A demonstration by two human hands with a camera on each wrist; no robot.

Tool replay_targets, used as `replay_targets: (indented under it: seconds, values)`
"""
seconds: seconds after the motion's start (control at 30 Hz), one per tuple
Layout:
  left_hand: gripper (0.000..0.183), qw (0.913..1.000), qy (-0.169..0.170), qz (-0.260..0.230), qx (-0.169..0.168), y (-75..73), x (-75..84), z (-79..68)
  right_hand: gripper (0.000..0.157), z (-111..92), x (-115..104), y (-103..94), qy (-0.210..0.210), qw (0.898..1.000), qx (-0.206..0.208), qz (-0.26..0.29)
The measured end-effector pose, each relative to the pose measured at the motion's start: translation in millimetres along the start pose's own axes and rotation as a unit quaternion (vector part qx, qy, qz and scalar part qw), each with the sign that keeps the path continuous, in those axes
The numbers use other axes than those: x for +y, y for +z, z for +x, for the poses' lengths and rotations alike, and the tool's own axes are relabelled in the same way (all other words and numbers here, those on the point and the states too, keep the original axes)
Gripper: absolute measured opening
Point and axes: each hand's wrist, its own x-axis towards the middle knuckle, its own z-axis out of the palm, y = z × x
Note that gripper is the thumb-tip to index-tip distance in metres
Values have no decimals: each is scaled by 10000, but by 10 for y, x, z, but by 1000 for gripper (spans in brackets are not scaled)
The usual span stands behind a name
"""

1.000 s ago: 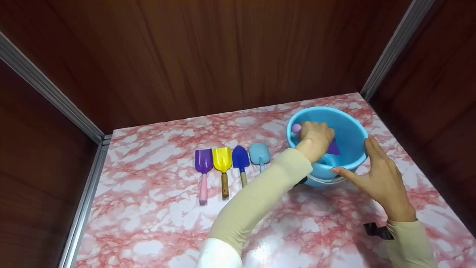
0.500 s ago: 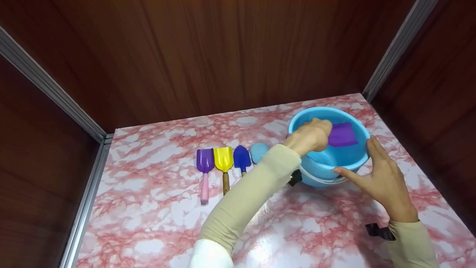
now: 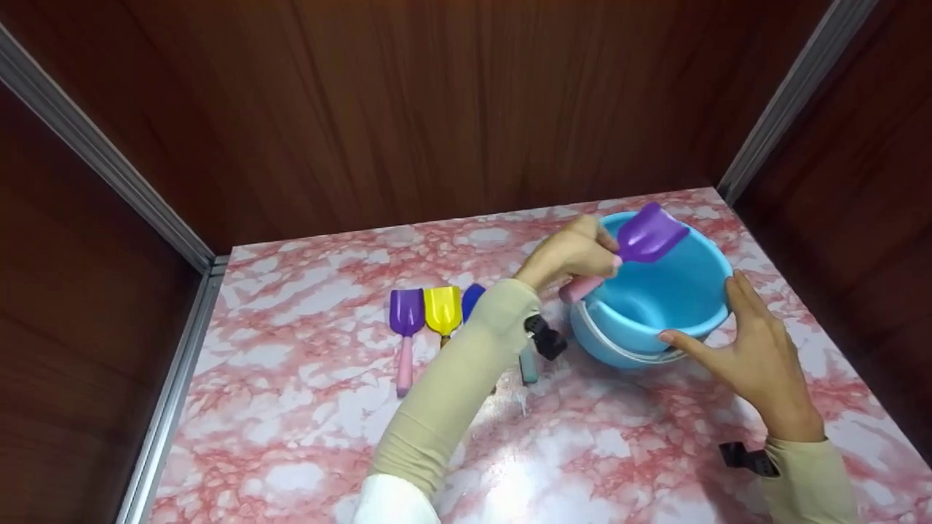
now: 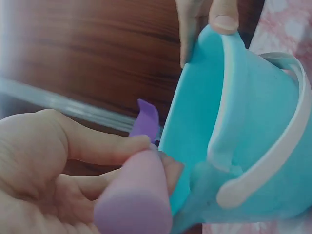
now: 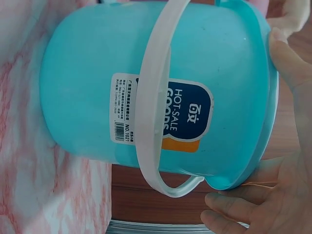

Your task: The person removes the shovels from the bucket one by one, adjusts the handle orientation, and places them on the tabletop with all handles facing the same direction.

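Observation:
In the head view my left hand (image 3: pixel 571 255) holds a purple toy shovel (image 3: pixel 650 234) by its pink handle. The blade points up and right, above the far left rim of a light blue bucket (image 3: pixel 633 326). In the left wrist view, thumb and fingers pinch the pink handle (image 4: pixel 141 190) near the blade. My right hand (image 3: pixel 761 356) grips the bucket's right side, thumb on the front rim and fingers farther round. The bucket stands upright with its white handle (image 5: pixel 148 112) hanging down in front.
Left of the bucket lie a purple shovel (image 3: pixel 406 313), a yellow shovel (image 3: pixel 443 309), a dark blue shovel (image 3: pixel 472 295) and a light blue shovel handle (image 3: pixel 528 366), partly hidden by my left sleeve. Wood-grain panels (image 3: pixel 466 109) enclose the marbled table (image 3: pixel 291 437).
My left hand has lifted the purple shovel out of the bucket and moved left, turning the blade upward. The right hand has stayed on the bucket.

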Motion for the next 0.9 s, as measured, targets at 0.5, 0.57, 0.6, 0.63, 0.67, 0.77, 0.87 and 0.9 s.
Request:
replay_targets:
  seconds: [0.5, 0.57, 0.6, 0.63, 0.67, 0.77, 0.87, 0.9]
  values:
    - [56, 9443, 18, -3285, 187, -271, -907, -87, 126, 11, 2, -8, -6, 10000, 46, -1]
    - [58, 9328, -50, -3600, 148, -278, -1058, -99, 126, 1, 12, -8, 5, 10000, 36, -10]
    - [58, 9270, -64, -3748, 109, -278, -1132, -102, 126, -3, 17, -7, 2, 10000, 36, -5]
    - [59, 9222, -105, -3865, 88, -277, -1204, -103, 126, -6, 21, -6, -11, 10000, 54, 2]
    - [59, 9178, -126, -3969, 73, -274, -1272, -105, 126, -8, 24, -4, -28, 10000, 74, 0]
    - [60, 9093, -159, -4157, 81, -272, -1460, -121, 125, -8, 31, 9, -86, 9999, 130, 51]
    - [60, 9019, -140, -4315, 145, -276, -1619, -159, 125, -4, 30, 18, -127, 9997, 171, 103]
    - [60, 9000, -141, -4352, 189, -278, -1668, -177, 125, -3, 29, 20, -127, 9997, 168, 122]
